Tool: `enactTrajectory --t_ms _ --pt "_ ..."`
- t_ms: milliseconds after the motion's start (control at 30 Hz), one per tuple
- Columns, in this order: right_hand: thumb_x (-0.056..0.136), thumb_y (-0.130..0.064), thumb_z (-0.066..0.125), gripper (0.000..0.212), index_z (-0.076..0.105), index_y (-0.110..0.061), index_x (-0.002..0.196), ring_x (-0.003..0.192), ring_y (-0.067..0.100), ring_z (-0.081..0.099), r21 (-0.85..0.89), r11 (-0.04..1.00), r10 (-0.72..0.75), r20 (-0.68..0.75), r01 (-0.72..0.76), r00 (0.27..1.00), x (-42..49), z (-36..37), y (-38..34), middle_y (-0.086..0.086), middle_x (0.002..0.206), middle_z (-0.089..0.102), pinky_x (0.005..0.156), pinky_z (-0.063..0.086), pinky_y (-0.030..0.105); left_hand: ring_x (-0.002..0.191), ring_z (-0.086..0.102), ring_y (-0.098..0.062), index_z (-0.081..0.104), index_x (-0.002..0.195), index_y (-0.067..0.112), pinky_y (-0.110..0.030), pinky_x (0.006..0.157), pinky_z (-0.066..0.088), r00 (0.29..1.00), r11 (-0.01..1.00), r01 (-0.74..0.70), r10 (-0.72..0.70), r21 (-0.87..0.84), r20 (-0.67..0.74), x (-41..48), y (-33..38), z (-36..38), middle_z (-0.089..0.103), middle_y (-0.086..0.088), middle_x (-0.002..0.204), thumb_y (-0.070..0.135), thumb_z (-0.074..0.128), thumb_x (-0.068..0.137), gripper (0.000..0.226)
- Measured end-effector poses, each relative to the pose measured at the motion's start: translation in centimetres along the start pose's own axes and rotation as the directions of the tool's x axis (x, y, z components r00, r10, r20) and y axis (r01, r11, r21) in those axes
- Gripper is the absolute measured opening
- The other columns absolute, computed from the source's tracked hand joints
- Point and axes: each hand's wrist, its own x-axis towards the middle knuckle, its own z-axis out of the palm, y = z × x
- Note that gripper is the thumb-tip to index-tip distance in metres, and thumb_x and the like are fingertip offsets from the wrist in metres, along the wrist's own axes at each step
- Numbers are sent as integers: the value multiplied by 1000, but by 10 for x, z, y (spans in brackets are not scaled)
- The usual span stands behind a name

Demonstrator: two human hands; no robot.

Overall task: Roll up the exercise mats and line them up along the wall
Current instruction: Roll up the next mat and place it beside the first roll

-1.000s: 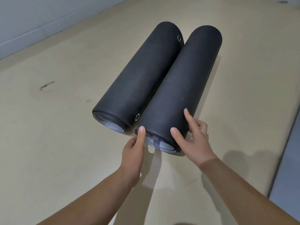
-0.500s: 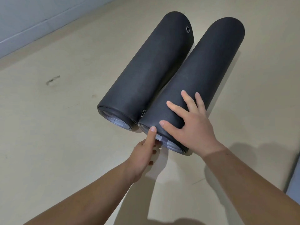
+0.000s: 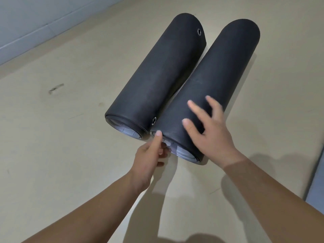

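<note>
Two rolled black exercise mats lie side by side on the beige floor, touching along their length. The left mat has metal eyelets at both ends. My left hand pinches the near rim of the right mat, thumb on the outer edge and fingers curled against the grey end face. With fingers spread and blurred, my right hand is over the top of the right mat close to its near end. Whether the palm presses on the mat I cannot tell.
A pale wall with a baseboard runs along the upper left. A grey strip borders the floor at the right edge. A dark scuff mark is on the floor left of the mats.
My right hand has moved from the side of the right mat's near end up onto its top and spread its fingers. My left hand stays at the rim.
</note>
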Motion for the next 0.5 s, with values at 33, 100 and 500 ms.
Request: enactTrajectory --t_ms 33,100,500 --pt "98 -52 60 57 44 -45 152 155 19 16 89 995 56 -77 -49 995 -5 -3 5 -3 166 16 124 29 46 80 72 -17 74 94 11 -39 78 58 1000 1000 -6 5 -24 -6 -1 3 0 75 0 81 65 52 101 59" --pt "99 -45 63 60 41 -43 155 153 14 20 221 955 225 -105 -198 969 -14 -9 11 -4 163 16 123 29 38 81 73 -16 76 101 6 -41 80 61 1000 1000 -11 11 -29 -6 -3 4 1 76 -2 84 64 50 102 64" --pt "69 -74 83 116 4 -66 154 138 5 48 537 623 494 293 -568 819 -20 -31 12 -26 159 35 117 41 46 117 64 -8 64 127 30 -44 108 52 994 996 -88 89 9 -64 -2 5 12 68 13 124 58 64 97 42"
